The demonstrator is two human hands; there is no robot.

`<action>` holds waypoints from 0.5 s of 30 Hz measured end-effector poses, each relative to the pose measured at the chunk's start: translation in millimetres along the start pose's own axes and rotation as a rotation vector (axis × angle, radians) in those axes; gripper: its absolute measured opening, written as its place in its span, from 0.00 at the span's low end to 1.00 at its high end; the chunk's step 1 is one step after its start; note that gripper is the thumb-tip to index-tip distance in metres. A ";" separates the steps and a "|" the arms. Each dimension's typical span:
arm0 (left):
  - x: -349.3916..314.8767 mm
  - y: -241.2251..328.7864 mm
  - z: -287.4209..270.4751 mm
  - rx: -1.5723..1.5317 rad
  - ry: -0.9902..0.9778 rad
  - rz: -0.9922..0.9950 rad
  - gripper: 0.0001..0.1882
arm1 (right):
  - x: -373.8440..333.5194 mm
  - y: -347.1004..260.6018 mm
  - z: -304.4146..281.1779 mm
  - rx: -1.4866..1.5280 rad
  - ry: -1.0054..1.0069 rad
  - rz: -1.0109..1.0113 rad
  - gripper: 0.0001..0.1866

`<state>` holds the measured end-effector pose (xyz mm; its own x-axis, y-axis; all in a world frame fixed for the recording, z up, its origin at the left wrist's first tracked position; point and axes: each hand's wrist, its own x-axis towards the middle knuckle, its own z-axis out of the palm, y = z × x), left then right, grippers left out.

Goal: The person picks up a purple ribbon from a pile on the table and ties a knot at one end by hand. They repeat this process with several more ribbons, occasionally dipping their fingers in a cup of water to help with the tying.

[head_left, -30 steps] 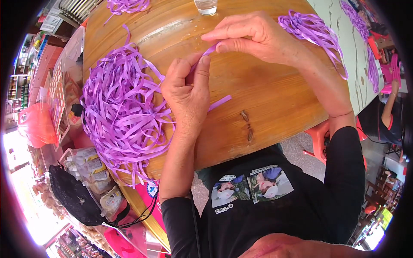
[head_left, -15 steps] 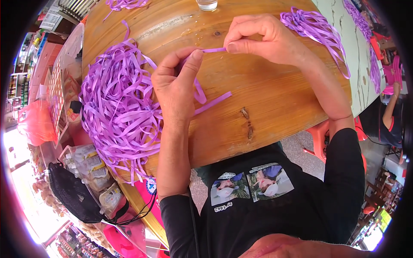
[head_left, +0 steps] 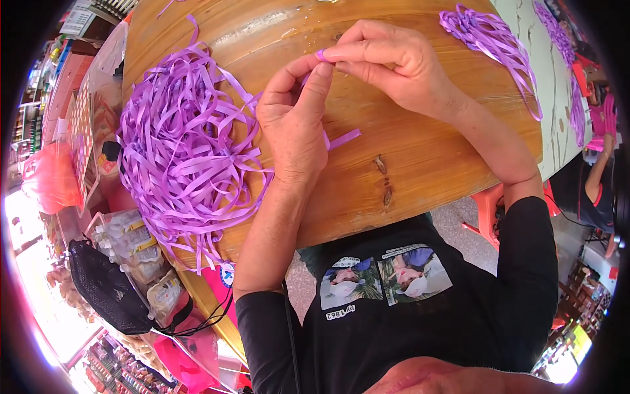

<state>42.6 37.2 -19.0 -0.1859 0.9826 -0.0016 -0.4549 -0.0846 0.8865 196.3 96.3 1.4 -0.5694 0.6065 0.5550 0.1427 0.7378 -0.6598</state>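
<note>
Over the wooden table (head_left: 341, 197), my left hand (head_left: 295, 118) pinches a narrow purple ribbon (head_left: 320, 55) between thumb and forefinger. My right hand (head_left: 394, 65) meets it from the right, its thumb and fingers closed on the same ribbon, which bends in a small loop at the fingertips. A loose end of purple ribbon (head_left: 344, 138) sticks out past my left wrist. To the left of that hand lies a large tangled heap of purple ribbons (head_left: 190, 151). Part of the held ribbon is hidden behind my left hand.
A smaller purple ribbon bundle (head_left: 489, 46) lies at the far right of the table. Beyond it is a white marbled surface (head_left: 558, 111) with more ribbons. At left are a black mesh bag (head_left: 108, 289) and a red plastic bag (head_left: 52, 177). A red stool (head_left: 489, 213) stands at right.
My left hand has moved right and slightly up until its fingertips meet those of my right hand. The straight stretch of ribbon between them has become a small loop.
</note>
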 end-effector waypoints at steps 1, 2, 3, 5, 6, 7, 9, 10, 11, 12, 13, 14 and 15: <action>-1.4 0.0 0.7 -0.027 -0.012 0.020 0.06 | -0.1 -1.0 0.6 0.004 -0.001 0.002 0.10; -3.0 -0.3 1.3 -0.054 -0.024 0.041 0.07 | -0.1 -1.8 1.0 -0.067 0.030 -0.057 0.11; -4.5 -1.4 2.8 -0.054 -0.024 0.037 0.07 | -0.3 -2.7 0.7 -0.142 0.062 -0.113 0.12; -7.7 -3.3 4.6 0.066 -0.037 0.089 0.07 | -0.8 -4.7 0.7 -0.190 0.070 -0.107 0.14; -7.0 -5.1 5.2 0.070 -0.038 0.080 0.07 | -2.6 -4.5 -0.3 -0.233 0.082 -0.099 0.16; -5.2 -6.6 4.8 0.159 -0.031 0.127 0.07 | -3.9 -4.9 -1.4 -0.229 0.085 -0.090 0.16; -4.4 -6.3 3.0 0.248 -0.027 0.165 0.07 | -5.2 -7.1 -2.6 -0.254 0.044 -0.030 0.09; -4.2 -3.5 2.4 0.193 -0.019 0.121 0.06 | -5.9 -7.2 -1.9 -0.251 0.044 -0.022 0.09; -4.2 -1.8 1.6 0.139 -0.011 0.076 0.06 | -6.6 -6.8 -1.2 -0.110 0.040 0.066 0.10; -4.2 -0.6 -0.6 0.073 -0.021 0.052 0.06 | -5.7 -7.5 -0.5 0.034 0.035 0.147 0.12; -4.2 0.0 -1.3 0.074 -0.020 0.047 0.06 | -2.6 -11.6 -6.3 0.037 0.035 0.152 0.12; -5.0 1.1 -1.7 0.080 -0.016 0.020 0.06 | 2.6 -19.3 -16.0 0.096 -0.059 0.220 0.10; -5.4 1.3 -2.0 0.083 -0.015 0.005 0.06 | 3.6 -21.2 -20.6 0.127 -0.104 0.254 0.09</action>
<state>41.2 31.4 -18.8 -0.1747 0.9846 0.0095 -0.3803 -0.0764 0.9217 207.9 88.9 27.8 -0.6094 0.7285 0.3131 0.1929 0.5192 -0.8326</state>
